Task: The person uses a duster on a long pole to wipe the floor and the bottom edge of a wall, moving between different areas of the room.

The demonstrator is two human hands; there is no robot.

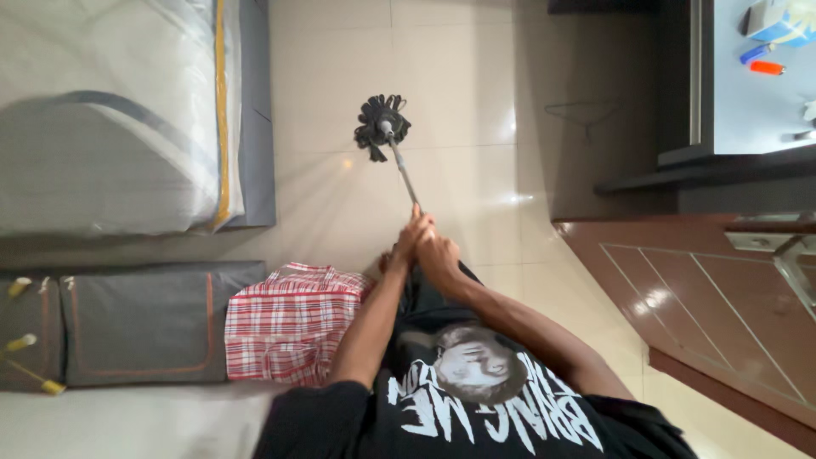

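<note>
Head view: both hands [425, 246] grip mop [382, 126] (open tiled floor [459, 85] around).

Black short-sleeved T-shirt [476, 399] with white lettering and a pale printed picture; bare forearms.

Mop head [382, 126] black, handle [405, 174] grey metal. Floor tiles [459, 76] glossy cream. Checked bag [289, 321] at 7 o'clock from the mop: red-and-white plaid. Mattress [102, 119] at 9 o'clock: pale grey with a yellow stripe, grey base. Shirt [476, 399] black, white print. Cabinet [705, 297] at 4 o'clock: reddish-brown. Two lighters [761, 59] at 2 o'clock: blue, orange.
</note>
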